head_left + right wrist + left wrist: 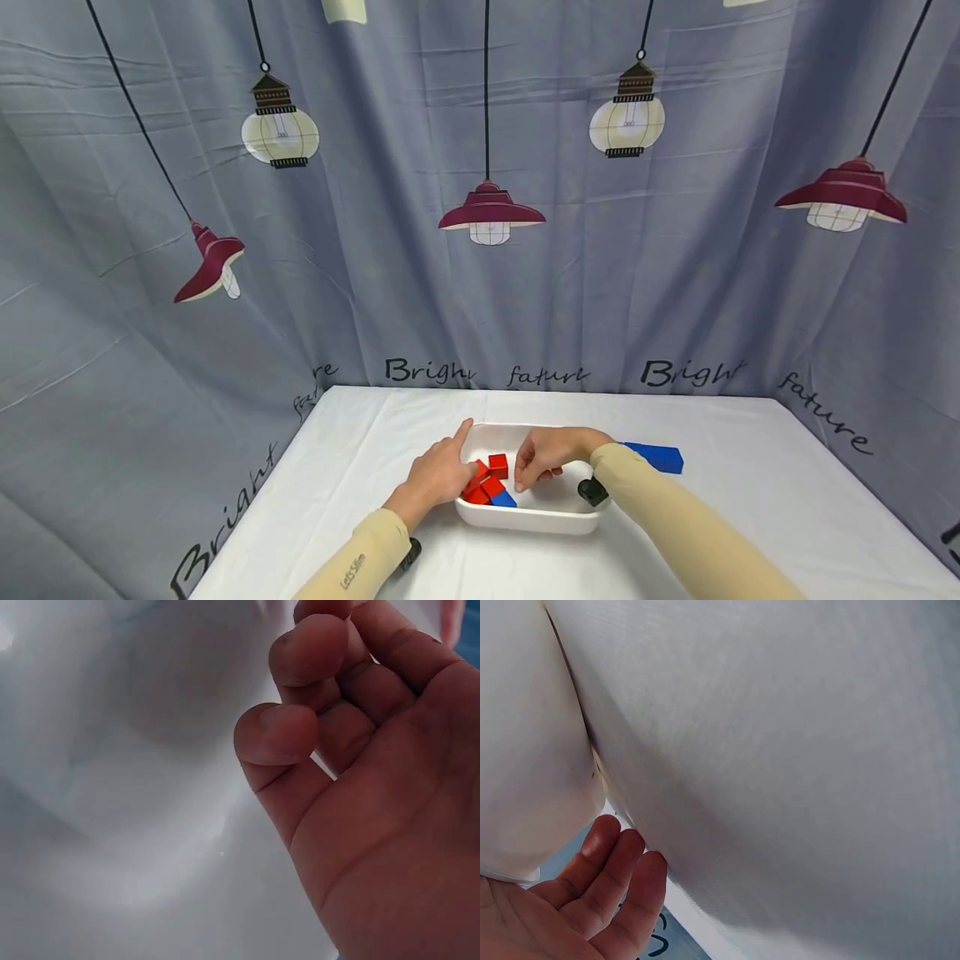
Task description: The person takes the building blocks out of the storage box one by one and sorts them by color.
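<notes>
A white plastic tray point(525, 520) stands on the table. Red blocks point(498, 466) and a blue block point(503, 499) lie together at its left end. My left hand point(438, 471) grips that end, thumb over the rim by the red blocks, index finger stretched along the far corner. In the left wrist view, its other fingers point(630, 900) lie outside beside the tray wall. My right hand point(551, 454) reaches down inside the tray, right of the blocks, thumb and index tips low and close together. In the right wrist view its fingers point(277, 735) are bent; I cannot tell whether it pinches anything.
A long blue block point(658, 457) lies on the table right of the tray, partly behind my right forearm. A white cloth covers the table point(757, 500). Behind it hangs a grey-blue curtain point(562, 292) with printed lamps.
</notes>
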A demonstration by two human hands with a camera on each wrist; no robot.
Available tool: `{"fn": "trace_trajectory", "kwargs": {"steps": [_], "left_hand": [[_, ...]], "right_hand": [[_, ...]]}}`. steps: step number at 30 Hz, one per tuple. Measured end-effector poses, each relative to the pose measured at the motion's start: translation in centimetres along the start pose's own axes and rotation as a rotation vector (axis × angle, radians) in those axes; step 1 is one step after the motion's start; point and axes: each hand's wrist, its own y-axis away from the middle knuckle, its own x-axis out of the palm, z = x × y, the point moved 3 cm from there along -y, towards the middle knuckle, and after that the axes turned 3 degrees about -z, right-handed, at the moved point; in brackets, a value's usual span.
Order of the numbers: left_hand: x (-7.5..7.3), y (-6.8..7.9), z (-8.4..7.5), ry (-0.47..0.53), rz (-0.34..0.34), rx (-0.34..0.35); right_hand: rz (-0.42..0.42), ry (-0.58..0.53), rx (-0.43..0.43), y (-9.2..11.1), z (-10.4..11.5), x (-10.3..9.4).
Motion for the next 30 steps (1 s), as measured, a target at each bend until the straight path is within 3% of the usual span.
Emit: {"fn": "trace_trajectory", "kwargs": {"steps": [7, 17, 30], "left_hand": [[0.0, -0.1, 0.1, -0.004, 0.006, -0.007], [0.0, -0.1, 0.1, -0.003, 0.011, -0.007], [0.1, 0.0, 0.1, -0.007, 0.006, -0.003]], "right_hand": [[0.015, 0.084, 0.025, -1.0, -0.3, 1.0], [0.026, 0.091, 0.025, -1.7, -0.4, 1.9], [0.024, -0.085, 0.008, -1.3, -1.2, 1.7]]}}
